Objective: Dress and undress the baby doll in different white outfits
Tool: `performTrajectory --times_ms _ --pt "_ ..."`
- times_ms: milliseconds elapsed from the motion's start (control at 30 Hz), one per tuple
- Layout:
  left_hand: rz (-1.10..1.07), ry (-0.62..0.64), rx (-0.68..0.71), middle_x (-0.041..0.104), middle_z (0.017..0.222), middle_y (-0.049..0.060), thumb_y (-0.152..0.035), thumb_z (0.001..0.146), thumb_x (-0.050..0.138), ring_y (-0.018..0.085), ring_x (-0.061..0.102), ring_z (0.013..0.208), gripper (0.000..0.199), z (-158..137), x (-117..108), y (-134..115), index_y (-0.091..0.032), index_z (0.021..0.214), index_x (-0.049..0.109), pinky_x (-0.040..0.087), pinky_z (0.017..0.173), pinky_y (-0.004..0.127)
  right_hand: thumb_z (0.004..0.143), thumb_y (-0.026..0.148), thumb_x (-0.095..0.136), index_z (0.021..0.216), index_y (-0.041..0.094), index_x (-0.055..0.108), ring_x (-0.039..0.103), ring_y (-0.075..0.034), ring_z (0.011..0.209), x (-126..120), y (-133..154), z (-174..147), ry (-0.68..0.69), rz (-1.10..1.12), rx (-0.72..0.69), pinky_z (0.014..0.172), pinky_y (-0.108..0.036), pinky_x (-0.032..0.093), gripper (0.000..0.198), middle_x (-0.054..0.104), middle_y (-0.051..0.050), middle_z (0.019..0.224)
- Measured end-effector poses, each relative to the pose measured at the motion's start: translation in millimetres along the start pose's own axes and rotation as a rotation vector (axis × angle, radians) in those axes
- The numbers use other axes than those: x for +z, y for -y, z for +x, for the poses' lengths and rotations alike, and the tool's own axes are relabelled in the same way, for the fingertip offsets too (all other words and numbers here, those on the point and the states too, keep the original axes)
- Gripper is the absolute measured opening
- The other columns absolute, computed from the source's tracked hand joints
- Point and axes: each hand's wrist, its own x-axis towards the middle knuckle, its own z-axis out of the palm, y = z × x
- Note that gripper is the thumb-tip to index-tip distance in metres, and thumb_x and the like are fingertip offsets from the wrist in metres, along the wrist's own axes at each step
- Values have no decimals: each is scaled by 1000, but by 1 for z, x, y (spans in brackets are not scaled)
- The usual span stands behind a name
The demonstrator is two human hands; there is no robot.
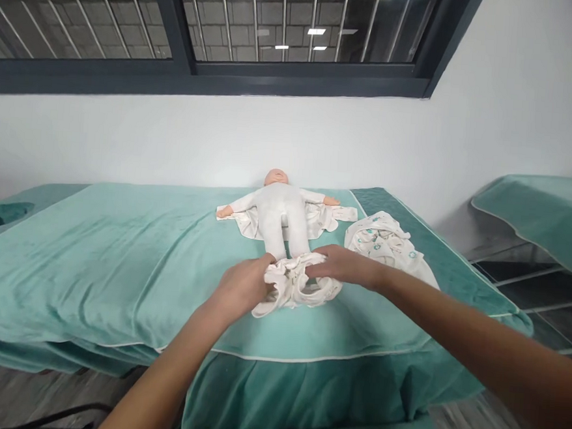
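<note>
A baby doll (277, 204) with a white cloth body lies on its back on the green bed, arms spread and head toward the wall. Under its arms and back a white baby shirt (321, 221) is laid out. At the doll's feet, a pair of white baby pants (295, 286) is bunched up with the leg openings forming rings. My left hand (244, 285) grips the left side of the pants, and my right hand (338, 266) grips the upper right side. The doll's feet are hidden behind the cloth and my fingers.
A patterned white cloth (386, 241) lies crumpled on the bed to the right. The green bed cover (116, 261) stretches left and hangs over the front edge. A wall and a barred window stand behind. Another green-covered bed (551, 207) is at the far right.
</note>
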Motion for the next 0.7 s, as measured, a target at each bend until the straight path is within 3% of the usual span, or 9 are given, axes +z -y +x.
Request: performTrajectory --times_ms 167,233,400,533,700 --pt "126 93 111 69 87 1 -31 76 54 23 63 75 16 -15 -57 -8 -27 91 57 32 57 29 80 53 62 84 20 61 55 -16 76 -41 33 -22 248 -216 -307 67 -27 40 34 62 0 85" --pt "195 164 161 68 85 1 -33 76 54 22 63 75 12 -21 -80 -18 -25 84 56 36 61 30 85 58 54 83 20 63 57 -18 79 -56 48 -28 301 -322 -364 71 -29 41 39 65 -2 87" --pt "374 217 146 67 85 3 -32 65 65 25 62 78 21 -22 -128 -40 -25 84 60 40 71 33 82 66 52 86 20 69 61 -23 87 -76 93 -33 160 -567 -369 75 -32 41 49 70 -6 96" --pt "388 61 110 66 80 4 -37 74 54 22 60 70 17 -15 -160 -44 -25 82 61 39 66 32 78 66 60 75 18 66 58 -19 74 -85 128 -36 72 -679 -369 65 -30 38 49 68 -5 82" --pt "82 -247 88 61 72 2 -39 72 57 19 55 64 17 -13 -181 -45 -23 77 60 36 56 28 74 49 75 69 18 60 54 -13 66 -90 158 -53 36 -292 -470 61 -27 38 35 59 0 70"
